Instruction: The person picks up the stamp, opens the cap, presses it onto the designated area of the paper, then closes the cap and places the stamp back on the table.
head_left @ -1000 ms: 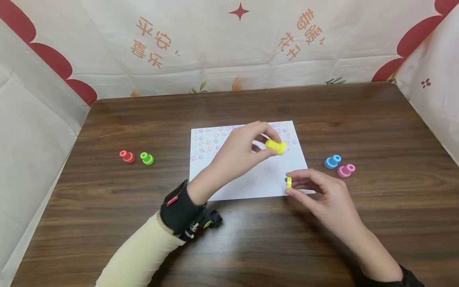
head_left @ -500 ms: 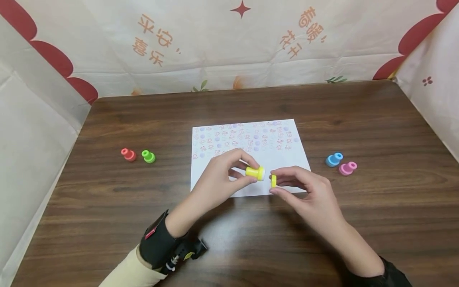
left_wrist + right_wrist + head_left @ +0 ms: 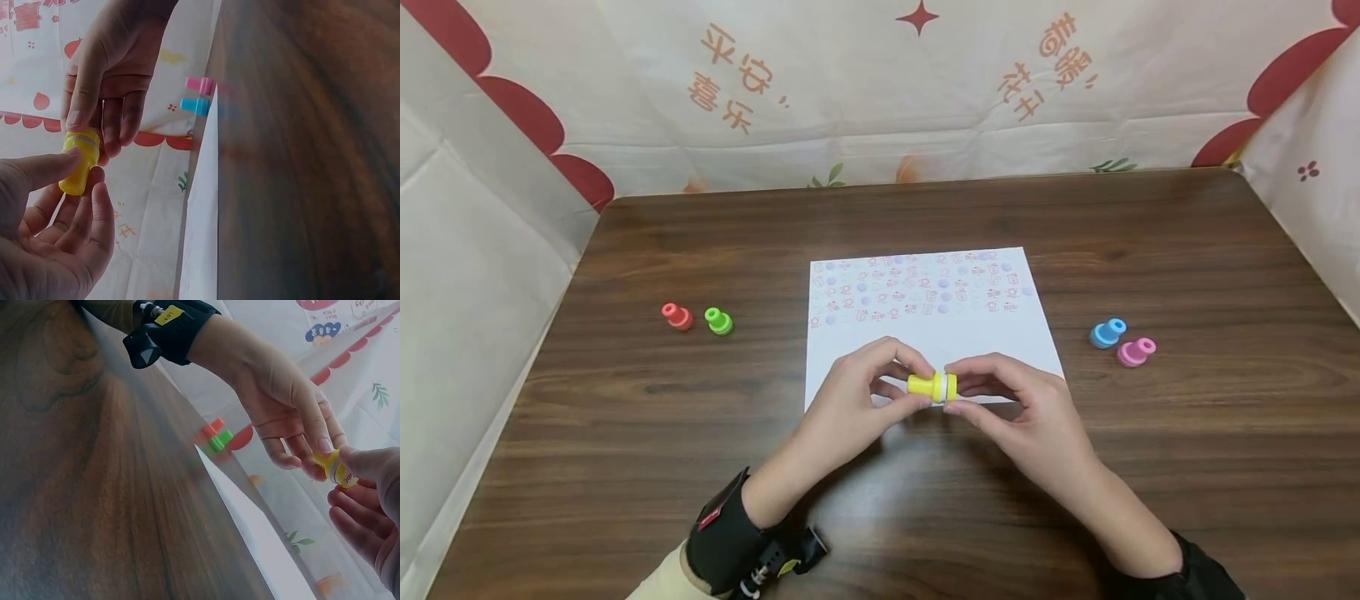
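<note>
Over the front edge of a white sheet of paper (image 3: 925, 337), my left hand (image 3: 850, 400) pinches a yellow stamp (image 3: 920, 385) by its narrower handle, thumb on the near side. My right hand (image 3: 1037, 404) holds the stamp's yellow cap (image 3: 952, 387) between thumb and fingers. A white band shows between stamp and cap, which meet end to end. Whether the cap is pressed fully on, I cannot tell. In the right wrist view the cap (image 3: 347, 477) carries small lettering, partly covered by the thumb. Rows of small red and purple prints fill the paper's far half.
Left of the paper stand a red stamp (image 3: 677, 317) and a green stamp (image 3: 718, 322). A blue stamp (image 3: 1108, 333) and a pink stamp (image 3: 1137, 352) stand at the right. The brown wooden table (image 3: 625, 467) ends at a printed white cloth (image 3: 865, 83) behind.
My left hand has come down and left from over the paper with the yellow stamp, turning it sideways. My right hand has moved left with the cap, and the two pieces now meet.
</note>
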`<state>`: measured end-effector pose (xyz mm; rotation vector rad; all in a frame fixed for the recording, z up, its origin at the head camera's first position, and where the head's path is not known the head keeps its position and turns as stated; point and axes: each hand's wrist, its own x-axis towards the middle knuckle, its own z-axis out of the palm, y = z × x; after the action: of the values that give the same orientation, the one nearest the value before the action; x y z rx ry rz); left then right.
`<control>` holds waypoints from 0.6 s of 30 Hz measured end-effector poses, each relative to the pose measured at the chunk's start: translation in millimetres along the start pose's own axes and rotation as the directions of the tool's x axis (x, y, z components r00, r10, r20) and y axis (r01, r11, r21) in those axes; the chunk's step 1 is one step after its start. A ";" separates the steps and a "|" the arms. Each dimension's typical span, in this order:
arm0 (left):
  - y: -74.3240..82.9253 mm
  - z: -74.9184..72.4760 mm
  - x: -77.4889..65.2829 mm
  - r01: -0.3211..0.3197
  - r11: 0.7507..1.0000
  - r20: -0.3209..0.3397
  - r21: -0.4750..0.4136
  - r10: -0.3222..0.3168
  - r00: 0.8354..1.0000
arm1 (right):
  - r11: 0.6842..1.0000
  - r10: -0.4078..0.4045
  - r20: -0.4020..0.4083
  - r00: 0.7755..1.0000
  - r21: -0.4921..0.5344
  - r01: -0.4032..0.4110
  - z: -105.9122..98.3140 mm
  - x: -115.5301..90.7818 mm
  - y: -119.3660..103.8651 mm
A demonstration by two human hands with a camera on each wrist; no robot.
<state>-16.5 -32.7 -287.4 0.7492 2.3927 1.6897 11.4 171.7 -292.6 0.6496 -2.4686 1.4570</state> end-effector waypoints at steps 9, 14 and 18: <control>0.7 2.1 -2.5 -0.012 1.000 -0.007 -0.004 0.012 1.000 | 0.999 -0.032 0.002 0.999 0.016 0.032 3.2 -1.7 -1.0; 3.8 2.4 -4.0 -0.018 1.000 -0.005 0.020 0.019 1.000 | 0.999 -0.032 0.004 0.999 0.007 0.032 3.5 -2.9 -1.4; 4.4 3.4 -6.1 -0.031 0.999 0.000 0.037 0.031 1.000 | 0.999 -0.034 0.011 0.999 -0.006 0.034 3.9 -4.3 -1.7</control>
<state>-8.5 -31.4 -285.8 0.7953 2.4310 1.6619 16.2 168.8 -294.8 0.6973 -2.4566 1.4368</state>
